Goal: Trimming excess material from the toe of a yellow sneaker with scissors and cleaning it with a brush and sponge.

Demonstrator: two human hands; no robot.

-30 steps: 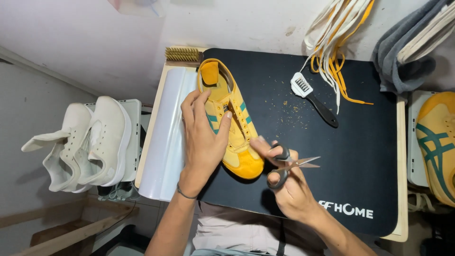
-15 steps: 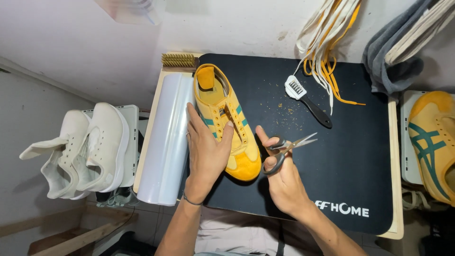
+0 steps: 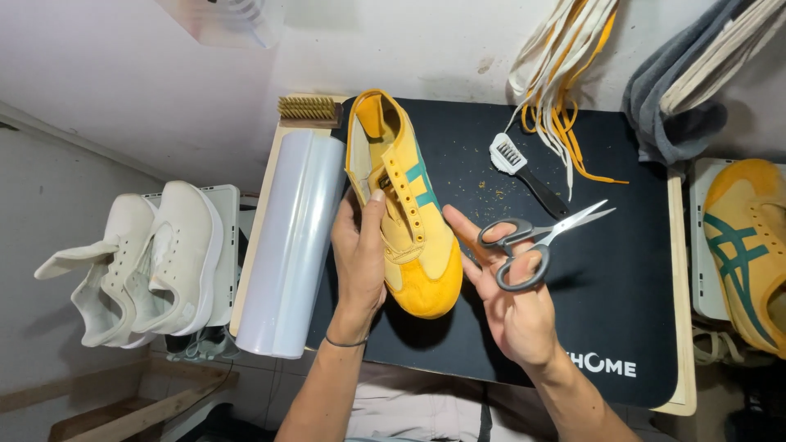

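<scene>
The left hand [image 3: 359, 258] grips the yellow shoe [image 3: 401, 205] by its side, thumb on the eyelets; the shoe lies on the black mat [image 3: 622, 270] covering the table [image 3: 684, 270], toe toward the person. The right hand [image 3: 512, 307] holds grey scissors [image 3: 532, 237] just right of the shoe (fingers through the loops, blades slightly apart). A brush [image 3: 524, 172] and loose laces [image 3: 557, 123] lie beyond.

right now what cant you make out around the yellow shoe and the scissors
- Yellow shoe: head view; its left side is hidden behind the left hand.
- Scissors: head view; whether the right hand has fingers through the handle loops is unclear.
- Second yellow shoe: cut off by the right edge.
- Specks on the black mat: too small to identify.
</scene>
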